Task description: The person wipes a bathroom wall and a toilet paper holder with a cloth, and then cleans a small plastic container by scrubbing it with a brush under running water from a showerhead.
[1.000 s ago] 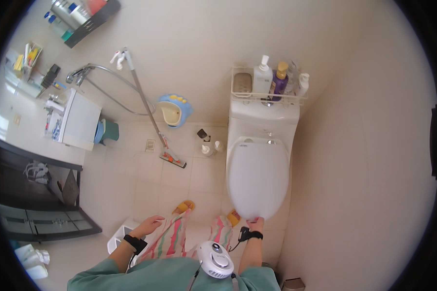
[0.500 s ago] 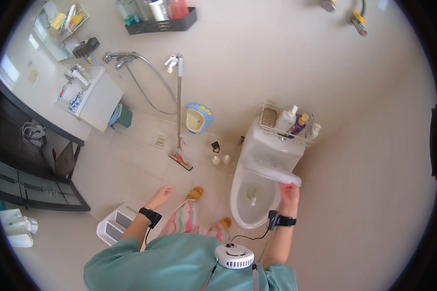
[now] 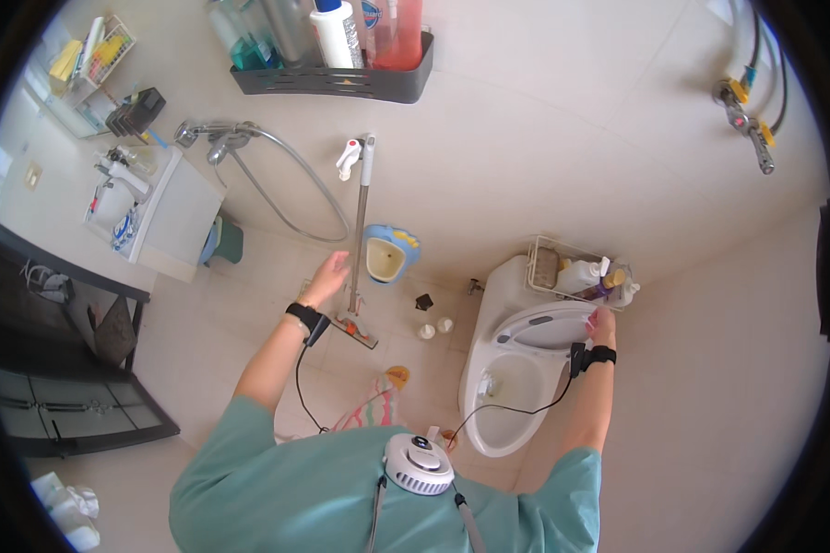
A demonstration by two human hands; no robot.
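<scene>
My right hand (image 3: 601, 324) is closed around the right end of the raised toilet lid (image 3: 544, 337), in front of the tank of the white toilet (image 3: 500, 452). The lid's inner side faces me, and the bowl below it is uncovered. My left hand (image 3: 328, 278) is held out in the air with its fingers stretched, holding nothing. It is nearest to the upright grey pole of a floor squeegee (image 3: 360, 230), which leans against the wall; I cannot tell whether they touch. Both wrists wear black straps with cables.
On the tank stands a wire basket (image 3: 531, 267) with pump bottles. Small white containers (image 3: 427, 332) and a blue child's urinal (image 3: 392, 253) are left of the toilet. A dark shelf (image 3: 341, 85) holds several bottles above. The washbasin cabinet (image 3: 171, 217) is at far left.
My right hand has moved up and away with the toilet lid, which has tipped back toward the tank. My left hand has reached forward, close to the squeegee pole. The view has shifted.
</scene>
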